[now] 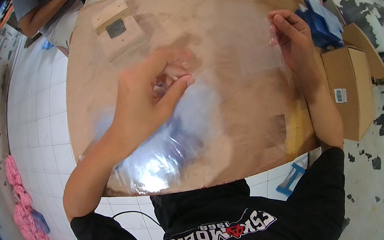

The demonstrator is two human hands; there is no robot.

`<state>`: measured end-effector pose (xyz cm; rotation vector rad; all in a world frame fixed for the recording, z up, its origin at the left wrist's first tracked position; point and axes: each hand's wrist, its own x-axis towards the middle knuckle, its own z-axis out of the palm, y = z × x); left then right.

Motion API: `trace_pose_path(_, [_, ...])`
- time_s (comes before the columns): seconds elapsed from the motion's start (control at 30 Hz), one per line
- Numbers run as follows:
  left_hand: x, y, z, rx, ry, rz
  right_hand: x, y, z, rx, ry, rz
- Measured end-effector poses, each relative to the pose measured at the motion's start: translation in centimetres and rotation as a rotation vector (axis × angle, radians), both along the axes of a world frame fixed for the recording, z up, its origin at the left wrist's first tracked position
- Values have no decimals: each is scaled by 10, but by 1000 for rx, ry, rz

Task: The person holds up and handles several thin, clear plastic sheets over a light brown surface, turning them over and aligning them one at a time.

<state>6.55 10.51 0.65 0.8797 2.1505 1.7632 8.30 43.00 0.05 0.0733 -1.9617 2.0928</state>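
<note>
My left hand [142, 95] is over the middle-left of the table, its fingers curled toward the thumb and partly smeared by motion. Crinkled clear plastic [162, 84] shows inside its grip. On the right side, my right hand [294, 41] is raised with thumb and fingertips pinched together. A thin see-through plastic sheet [260, 48] seems to hang from that pinch; its outline is faint. Below my left hand, glossy clear plastic bags or sheets [158, 158] lie at the table's near edge, reflecting light.
A wooden block with a dark square patch [116, 29] stands at the table's far left. An open cardboard box [350, 84] and a blue package [319, 25] are at the right. Another person's arm [45, 15] shows at far left. Pink braided material [31, 223] lies by the left wall.
</note>
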Motion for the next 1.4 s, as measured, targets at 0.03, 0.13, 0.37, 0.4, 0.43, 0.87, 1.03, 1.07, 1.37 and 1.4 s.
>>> trace_pose_path(0.03, [0, 0, 0, -11, -19, -23, -2, 5, -1, -52, 21, -42])
trace_pose_path(0.13, [-1, -3, 0, -157, 136, -77, -5, 6, -3, -112, -7, -148])
trace_pose_path(0.37, [0, -1, 7, -226, 143, -74, 1, -11, -2, -37, -9, -171])
trace_pose_path(0.4, [1, 0, 3, -199, 176, -54, 3, -13, 0, -30, -8, -157])
trace_pose_path(0.43, [1, 1, 0, -172, 208, -33, 5, -15, 1, -24, -6, -144])
trace_pose_path(0.87, [-1, 5, 4, 275, -295, 71, 27, -51, 14, 74, -154, 11])
trace_pose_path(1.03, [-11, 0, 5, 269, -357, 137, 25, -48, 9, -9, -130, 97])
trace_pose_path(1.07, [-11, -1, 6, 240, -361, 134, 24, -46, 8, -19, -126, 116])
trace_pose_path(1.37, [-13, -5, 12, 200, -388, 117, 22, -47, 3, 33, -99, 106])
trace_pose_path(1.4, [-12, -4, 13, 203, -401, 111, 23, -45, 2, 20, -92, 109])
